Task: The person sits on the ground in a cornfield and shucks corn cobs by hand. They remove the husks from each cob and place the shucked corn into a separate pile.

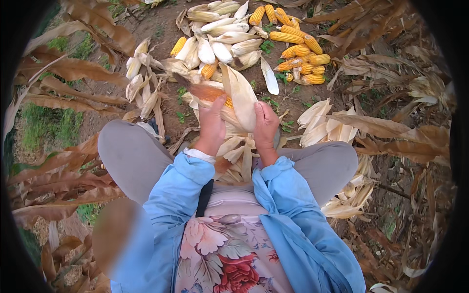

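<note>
My left hand (212,126) grips a partly husked ear of corn (210,94) from its near side, thumb on the orange kernels. Brown silk trails from the ear's far left end. Between my right thumb and fingers is a wide, pale husk leaf (240,97), peeled away from the kernels and standing up between the hands. My right hand (264,121) is at that leaf's right edge, where husk and fingers hide the ear's lower end. Beneath both hands, loose dry husks (236,157) lie between my bent knees.
Ahead lies a pile of ears in pale husks (223,36). Bare orange cobs (302,55) are heaped right of it. Stripped husks lie by my right knee (326,122) and at the left (143,80). Dry corn stalks and leaves (395,128) crowd both sides, over brown soil (154,22).
</note>
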{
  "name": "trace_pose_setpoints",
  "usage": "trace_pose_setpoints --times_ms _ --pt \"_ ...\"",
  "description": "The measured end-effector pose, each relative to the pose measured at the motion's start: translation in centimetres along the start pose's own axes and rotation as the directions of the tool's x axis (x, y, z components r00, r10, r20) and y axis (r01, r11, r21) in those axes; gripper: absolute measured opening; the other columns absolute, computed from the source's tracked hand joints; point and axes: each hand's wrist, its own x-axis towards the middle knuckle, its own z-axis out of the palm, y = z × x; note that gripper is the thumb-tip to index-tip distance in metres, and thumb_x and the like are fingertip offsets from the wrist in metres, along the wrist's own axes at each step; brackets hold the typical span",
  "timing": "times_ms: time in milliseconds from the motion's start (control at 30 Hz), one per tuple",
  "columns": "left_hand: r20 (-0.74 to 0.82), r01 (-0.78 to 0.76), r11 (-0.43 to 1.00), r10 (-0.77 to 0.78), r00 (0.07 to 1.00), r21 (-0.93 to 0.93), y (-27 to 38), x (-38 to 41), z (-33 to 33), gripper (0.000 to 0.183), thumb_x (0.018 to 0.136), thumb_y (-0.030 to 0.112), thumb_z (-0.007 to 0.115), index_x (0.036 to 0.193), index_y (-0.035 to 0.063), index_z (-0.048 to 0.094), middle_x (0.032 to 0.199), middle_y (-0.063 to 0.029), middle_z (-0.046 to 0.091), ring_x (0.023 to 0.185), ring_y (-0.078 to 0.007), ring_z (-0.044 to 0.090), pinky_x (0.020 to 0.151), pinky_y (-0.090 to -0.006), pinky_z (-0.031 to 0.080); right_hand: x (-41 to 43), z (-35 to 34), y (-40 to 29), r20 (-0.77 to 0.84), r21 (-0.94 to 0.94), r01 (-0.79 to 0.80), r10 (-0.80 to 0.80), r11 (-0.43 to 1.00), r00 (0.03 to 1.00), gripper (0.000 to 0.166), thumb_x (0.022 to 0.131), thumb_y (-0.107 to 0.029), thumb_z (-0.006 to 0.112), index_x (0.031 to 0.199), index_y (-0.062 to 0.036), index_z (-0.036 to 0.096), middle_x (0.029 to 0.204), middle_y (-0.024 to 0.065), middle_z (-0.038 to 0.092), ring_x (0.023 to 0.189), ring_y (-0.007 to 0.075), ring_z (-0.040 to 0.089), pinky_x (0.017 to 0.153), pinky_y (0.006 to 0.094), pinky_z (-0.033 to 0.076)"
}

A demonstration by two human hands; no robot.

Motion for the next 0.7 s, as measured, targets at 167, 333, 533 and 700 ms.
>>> trace_pose_setpoints --times_ms 167,333,533,700 --pt "0.028 0.029 0.996 -0.026 0.999 -0.081 0.3 0.5 -0.5 0.038 0.081 0.002 0.062 0.116 0.0009 0.047 0.105 -0.0103 0.058 0.097 -0.0211 0.058 0.091 -0.0357 0.046 1.7 -1.7 -0.1 -0.144 0.134 -0.159 0.178 0.978 0.973 0.019 0.093 -0.014 0.054 0.093 0.0042 0.061 0.077 0.0017 0.058 0.071 0.0082 0.050 0.066 0.0241 0.043" --pt "0.033 0.095 0.981 -0.091 0.995 -0.167 0.0 1.0 -1.2 0.033 0.082 0.009 0.063 0.110 -0.0035 0.051 0.106 -0.0123 0.058 0.101 -0.0231 0.057 0.095 -0.0387 0.044 2.9 -2.3 -0.1 -0.182 0.584 -0.182 0.346 0.791 0.920 0.020 0.094 -0.018 0.051 0.096 0.0003 0.059 0.085 -0.0015 0.058 0.076 0.0049 0.050 0.070 0.0222 0.044" --pt "-0.002 0.098 0.974 -0.101 0.995 -0.203 0.6 1.1 -1.6 0.034 0.082 0.008 0.062 0.112 -0.0022 0.050 0.106 -0.0124 0.058 0.103 -0.0236 0.055 0.096 -0.0387 0.043 2.1 -1.5 -0.8 0.150 0.373 -0.298 0.260 0.879 0.954 0.027 0.090 -0.019 0.059 0.107 0.0011 0.056 0.097 0.0022 0.060 0.085 0.0071 0.053 0.075 0.0244 0.045" --pt "0.024 0.133 0.961 -0.131 0.991 -0.244 0.8 0.8 -1.5 0.040 0.083 0.004 0.061 0.119 0.0019 0.046 0.106 -0.0116 0.058 0.103 -0.0226 0.056 0.095 -0.0381 0.044 2.7 -1.9 0.2 0.256 0.294 -0.388 0.319 0.873 0.913 0.023 0.085 -0.014 0.064 0.102 0.0021 0.061 0.085 0.0021 0.062 0.077 0.0085 0.054 0.070 0.0239 0.044"
